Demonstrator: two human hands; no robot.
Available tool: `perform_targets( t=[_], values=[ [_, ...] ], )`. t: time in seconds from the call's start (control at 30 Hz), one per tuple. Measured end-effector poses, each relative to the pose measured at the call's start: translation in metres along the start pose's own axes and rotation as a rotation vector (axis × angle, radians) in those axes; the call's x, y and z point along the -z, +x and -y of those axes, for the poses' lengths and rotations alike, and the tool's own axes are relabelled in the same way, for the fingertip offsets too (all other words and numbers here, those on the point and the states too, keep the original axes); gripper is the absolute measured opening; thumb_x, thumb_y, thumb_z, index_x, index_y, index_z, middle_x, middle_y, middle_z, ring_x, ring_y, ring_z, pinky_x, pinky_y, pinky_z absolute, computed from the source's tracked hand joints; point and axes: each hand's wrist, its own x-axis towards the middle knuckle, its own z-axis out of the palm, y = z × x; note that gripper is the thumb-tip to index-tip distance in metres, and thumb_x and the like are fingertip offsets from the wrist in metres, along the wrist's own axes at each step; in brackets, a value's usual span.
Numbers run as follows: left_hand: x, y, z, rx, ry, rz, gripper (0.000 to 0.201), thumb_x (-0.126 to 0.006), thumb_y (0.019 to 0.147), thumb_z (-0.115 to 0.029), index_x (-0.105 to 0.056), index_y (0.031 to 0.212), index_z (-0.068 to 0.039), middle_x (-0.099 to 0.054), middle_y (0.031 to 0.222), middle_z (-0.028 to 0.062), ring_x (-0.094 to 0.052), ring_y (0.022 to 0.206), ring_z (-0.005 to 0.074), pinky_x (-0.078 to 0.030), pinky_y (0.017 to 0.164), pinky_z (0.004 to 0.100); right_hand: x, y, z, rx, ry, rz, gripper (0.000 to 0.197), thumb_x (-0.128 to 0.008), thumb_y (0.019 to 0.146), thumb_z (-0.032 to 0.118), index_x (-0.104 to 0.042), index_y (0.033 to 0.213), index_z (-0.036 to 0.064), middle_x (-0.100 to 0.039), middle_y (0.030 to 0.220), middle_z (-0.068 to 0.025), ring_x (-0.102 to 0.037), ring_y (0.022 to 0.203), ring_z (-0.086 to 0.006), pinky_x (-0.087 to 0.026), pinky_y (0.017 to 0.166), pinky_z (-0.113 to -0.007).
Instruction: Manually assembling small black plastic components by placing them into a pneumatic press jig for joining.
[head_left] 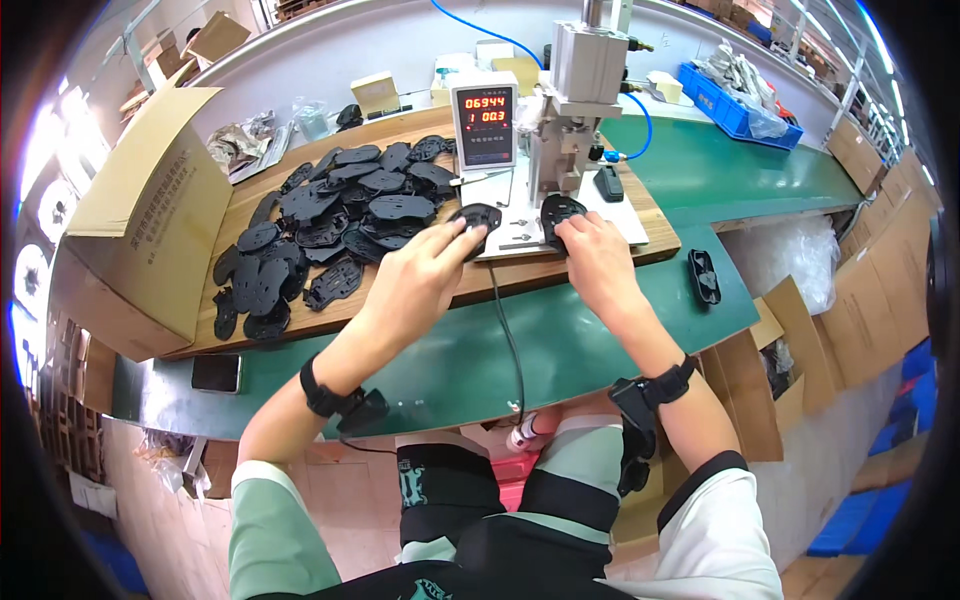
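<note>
My left hand (425, 270) is closed on a black oval plastic part (484, 216) at the left side of the press's white base plate (520, 238). With the fingers of my right hand (600, 262) I grip a second black plastic part (558, 209), which lies under the head of the metal press (575, 110). Part of each piece is hidden by my fingers. A small black block (608, 184) sits on the plate to the right of the press. Left of it all, many flat black plastic parts (330, 200) lie heaped on the wooden board (440, 300).
A counter box with a red display (486, 125) stands behind my left hand. An open cardboard box (150, 220) flanks the heap. On the green table are a phone (217, 373), a black cable (505, 330) and a black shell part (704, 277). A blue crate (735, 105) stands back right.
</note>
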Motion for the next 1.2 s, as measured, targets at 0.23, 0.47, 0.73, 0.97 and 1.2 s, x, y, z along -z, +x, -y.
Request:
perform_targets(
  t=[0.23,0.47,0.73,0.97,1.2],
  values=[
    [-0.052,0.035,-0.014,-0.177,0.144,-0.002,0.051,-0.069,0.086,-0.001,-0.067,0.136,-0.007,-0.071,0.131,0.0191,-0.07,0.117,0.0359,-0.057,0.102,0.0455,0.033,-0.026,-0.026,-0.023,0.092,-0.147,0.037,-0.069,0.08,-0.002,-0.073,0.115,0.005,-0.073,0.115,-0.0091,-0.064,0.105,-0.0319,-0.054,0.095,-0.043],
    [-0.101,0.059,-0.032,-0.243,0.253,0.082,0.053,-0.062,0.089,-0.006,-0.061,0.141,-0.006,-0.066,0.138,0.0231,-0.066,0.125,0.0364,-0.052,0.107,0.0455,0.088,-0.159,0.034,-0.111,0.219,-0.367,0.041,-0.07,0.073,-0.006,-0.074,0.112,0.0026,-0.074,0.11,-0.0142,-0.068,0.096,-0.0349,-0.056,0.085,-0.043],
    [-0.127,0.07,-0.038,-0.216,0.29,0.086,0.046,-0.061,0.09,-0.005,-0.064,0.135,-0.004,-0.069,0.13,0.0245,-0.068,0.123,0.037,-0.053,0.106,0.045,0.037,-0.386,0.058,-0.711,0.164,-0.077,0.045,-0.062,0.081,-0.008,-0.071,0.124,0.0016,-0.069,0.12,-0.0192,-0.061,0.111,-0.0399,-0.05,0.097,-0.047],
    [-0.12,0.087,-0.056,-0.009,0.237,0.261,0.045,-0.065,0.088,-0.006,-0.064,0.133,-0.003,-0.072,0.115,0.0231,-0.073,0.111,0.037,-0.056,0.097,0.0453,-0.052,-0.54,0.077,-1.294,0.377,0.087,0.034,-0.057,0.092,-0.001,-0.07,0.124,-0.0005,-0.072,0.117,-0.0247,-0.068,0.111,-0.0439,-0.053,0.099,-0.046],
    [-0.133,0.071,-0.056,-0.114,0.404,0.17,0.048,-0.065,0.089,-0.006,-0.063,0.136,-0.002,-0.069,0.13,0.0277,-0.071,0.119,0.0374,-0.055,0.1,0.0455,-0.114,-0.599,0.082,-1.473,0.824,0.175,0.033,-0.066,0.095,0.014,-0.069,0.123,-0.0023,-0.076,0.107,-0.0223,-0.074,0.098,-0.0403,-0.057,0.092,-0.044]
  ],
)
